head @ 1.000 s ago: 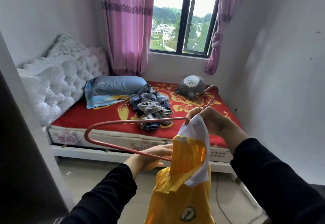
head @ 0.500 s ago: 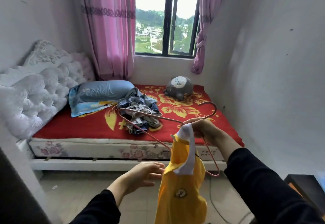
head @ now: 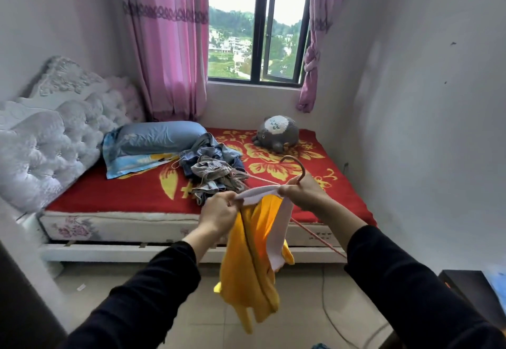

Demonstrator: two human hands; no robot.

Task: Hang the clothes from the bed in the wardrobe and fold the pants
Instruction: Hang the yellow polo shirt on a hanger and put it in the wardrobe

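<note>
A yellow garment with a white collar hangs in front of me over the floor. My left hand pinches the white collar at its left end. My right hand grips the collar's other end together with the neck of a pink wire hanger, whose hook rises above my fist and whose bar slants down to the right behind the garment. A heap of grey and blue clothes lies in the middle of the bed, beyond my hands.
On the red flowered bed are a blue pillow and a grey plush toy. A white tufted headboard stands at left, a dark panel edge at lower left, a black box at lower right. A cable lies on the floor.
My left hand rose from below and took hold of the collar. The collar is now stretched between both hands. The hanger swung so its bar points down to the right.
</note>
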